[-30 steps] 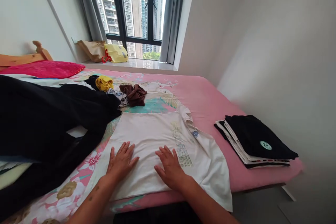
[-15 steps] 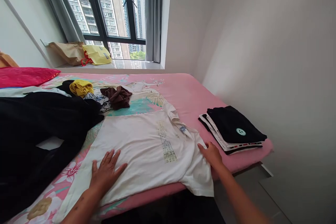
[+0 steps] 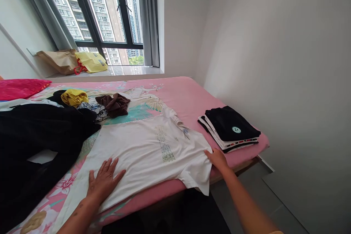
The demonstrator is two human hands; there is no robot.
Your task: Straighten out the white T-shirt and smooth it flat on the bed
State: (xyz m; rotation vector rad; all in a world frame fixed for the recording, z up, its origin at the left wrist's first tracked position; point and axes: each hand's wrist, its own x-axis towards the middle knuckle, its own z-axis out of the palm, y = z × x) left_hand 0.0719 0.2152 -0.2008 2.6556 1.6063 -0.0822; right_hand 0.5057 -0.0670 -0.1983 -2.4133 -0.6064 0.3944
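A white T-shirt (image 3: 137, 153) with printed lettering lies spread on the bed, its collar pointing to the far right and one sleeve hanging over the near edge. My left hand (image 3: 103, 181) rests flat on the lower part of the shirt, fingers spread. At the shoulder and sleeve edge, my right hand (image 3: 217, 159) is closed on the fabric between thumb and fingers. Just beyond that hand sits a stack of folded clothes (image 3: 230, 124), with a black garment bearing a round pale green badge on top.
Black clothing (image 3: 41, 139) is heaped at the left. Behind it lie a yellow garment (image 3: 74, 97), a brown garment (image 3: 114, 105) and a red cushion-like item (image 3: 23, 88). A paper bag (image 3: 59, 61) and a yellow bag (image 3: 91, 62) stand on the windowsill. A wall borders the right.
The shirt's shoulder and sleeve by my right hand look smoother and more stretched out. My left hand stays flat on the cloth. The whole view has shifted slightly right.
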